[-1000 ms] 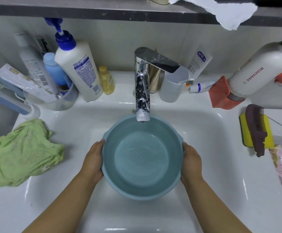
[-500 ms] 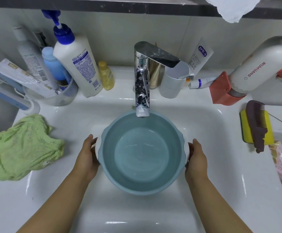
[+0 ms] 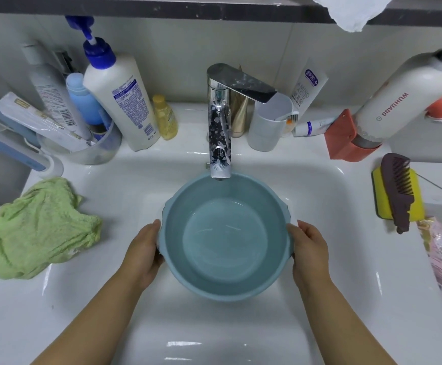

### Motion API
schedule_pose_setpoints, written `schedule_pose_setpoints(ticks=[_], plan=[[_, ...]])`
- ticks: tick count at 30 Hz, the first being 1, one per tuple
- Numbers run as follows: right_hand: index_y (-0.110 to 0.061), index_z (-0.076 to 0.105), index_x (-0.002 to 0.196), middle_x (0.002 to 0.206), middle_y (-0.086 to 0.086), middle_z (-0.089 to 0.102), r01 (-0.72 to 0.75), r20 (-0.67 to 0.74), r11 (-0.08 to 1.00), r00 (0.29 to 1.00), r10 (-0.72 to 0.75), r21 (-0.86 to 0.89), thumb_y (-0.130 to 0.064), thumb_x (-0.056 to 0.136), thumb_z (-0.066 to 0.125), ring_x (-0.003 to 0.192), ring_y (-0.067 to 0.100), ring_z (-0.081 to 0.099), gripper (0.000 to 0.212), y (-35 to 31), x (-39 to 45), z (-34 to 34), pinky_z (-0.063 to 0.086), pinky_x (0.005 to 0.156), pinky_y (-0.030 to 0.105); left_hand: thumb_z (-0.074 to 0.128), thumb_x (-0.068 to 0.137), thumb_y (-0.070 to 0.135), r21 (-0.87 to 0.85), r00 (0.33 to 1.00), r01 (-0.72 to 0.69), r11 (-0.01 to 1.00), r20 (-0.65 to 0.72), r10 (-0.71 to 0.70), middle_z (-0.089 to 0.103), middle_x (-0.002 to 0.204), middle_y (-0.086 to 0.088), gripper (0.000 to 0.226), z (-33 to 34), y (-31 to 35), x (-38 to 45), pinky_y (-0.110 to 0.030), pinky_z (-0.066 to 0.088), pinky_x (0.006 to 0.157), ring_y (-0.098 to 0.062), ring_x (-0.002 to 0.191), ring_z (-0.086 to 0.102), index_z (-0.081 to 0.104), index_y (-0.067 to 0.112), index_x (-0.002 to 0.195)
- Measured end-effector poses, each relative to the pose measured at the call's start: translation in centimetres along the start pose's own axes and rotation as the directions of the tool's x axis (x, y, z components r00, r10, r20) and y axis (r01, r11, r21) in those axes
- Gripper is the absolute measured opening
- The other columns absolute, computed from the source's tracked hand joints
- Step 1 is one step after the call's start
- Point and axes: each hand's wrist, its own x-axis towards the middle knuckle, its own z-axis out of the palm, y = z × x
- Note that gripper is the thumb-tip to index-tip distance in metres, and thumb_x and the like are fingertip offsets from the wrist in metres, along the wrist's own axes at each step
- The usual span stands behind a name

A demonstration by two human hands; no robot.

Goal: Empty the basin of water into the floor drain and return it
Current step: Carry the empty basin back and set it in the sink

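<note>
Basin (image 3: 227, 243) sits in the sink (image 3: 333, 206) under the tap (image 3: 219, 143); left hand (image 3: 144, 252) and right hand (image 3: 308, 250) grip opposite rims — water inside.

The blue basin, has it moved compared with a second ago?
Cannot tell; the blue basin keeps its far rim under the faucet spout, though the camera itself shifted.

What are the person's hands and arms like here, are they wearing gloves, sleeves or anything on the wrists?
Both are bare. The left hand and right hand wear no gloves, and no rings show on the parts in view. Both forearms are uncovered right down to the bottom edge of the picture: no sleeves, watch or bracelet can be seen. The fingertips are mostly hidden, so nails cannot be judged.
</note>
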Motion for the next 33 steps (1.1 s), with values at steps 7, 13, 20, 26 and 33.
schedule_pose_setpoints(ticks=[7, 13, 20, 26, 33], plan=[[-0.018, 0.07, 0.1, 0.095, 0.008, 0.073, 0.03, -0.058, 0.998, 0.998, -0.027, 0.053, -0.016, 0.081, 0.067, 0.079, 0.025, 0.065, 0.02, -0.9, 0.2, -2.1, 0.056, 0.077, 0.041, 0.053, 0.093, 0.042, 0.039, 0.993, 0.054, 0.998, 0.102, -0.058, 0.06, 0.117, -0.029, 0.054, 1.7, -1.1, 0.5, -0.038, 0.056, 0.082, -0.031, 0.096, 0.061, 0.057, -0.005, 0.12], [-0.02, 0.069, 0.103, 0.101, 0.01, 0.073, 0.062, -0.067, 0.998, 0.996, -0.061, 0.017, -0.018, 0.082, 0.067, 0.084, 0.026, 0.066, 0.022, -1.4, 0.7, -2.6, 0.057, 0.084, 0.048, 0.05, 0.097, 0.04, 0.008, 0.993, 0.069, 0.998, 0.093, -0.069, 0.064, 0.115, -0.024, 0.052, 2.2, -1.4, 0.7, -0.043, 0.055, 0.088, -0.03, 0.097, 0.061, 0.055, -0.003, 0.127], [-0.022, 0.064, 0.11, 0.107, 0.003, 0.069, 0.063, -0.093, 0.995, 0.994, -0.056, 0.08, -0.022, 0.088, 0.065, 0.094, 0.023, 0.065, 0.022, -1.1, 0.7, -2.6, 0.056, 0.086, 0.04, 0.045, 0.103, 0.038, -0.115, 0.994, 0.09, 0.989, 0.071, -0.082, 0.07, 0.112, -0.012, 0.04, 2.5, -1.0, 0.1, -0.04, 0.055, 0.084, -0.024, 0.102, 0.065, 0.065, 0.011, 0.125], [-0.028, 0.066, 0.096, 0.107, 0.003, 0.068, 0.072, -0.106, 0.995, 0.992, -0.065, 0.066, -0.022, 0.088, 0.064, 0.094, 0.023, 0.063, 0.01, -1.0, 0.7, -3.0, 0.053, 0.087, 0.04, 0.052, 0.1, 0.039, -0.16, 0.994, 0.108, 0.981, 0.024, -0.105, 0.054, 0.11, -0.007, 0.042, 2.4, -0.8, 0.2, -0.038, 0.057, 0.078, -0.025, 0.101, 0.057, 0.063, 0.009, 0.127], [-0.025, 0.066, 0.097, 0.102, 0.0, 0.066, 0.072, -0.108, 0.994, 0.992, -0.063, 0.084, -0.022, 0.09, 0.064, 0.091, 0.019, 0.06, 0.008, -1.4, 0.8, -3.1, 0.051, 0.086, 0.038, 0.053, 0.1, 0.038, -0.155, 0.995, 0.094, 0.983, 0.034, -0.09, 0.061, 0.099, -0.01, 0.042, 2.4, -0.5, 0.2, -0.04, 0.057, 0.083, -0.025, 0.1, 0.06, 0.064, 0.008, 0.127]])
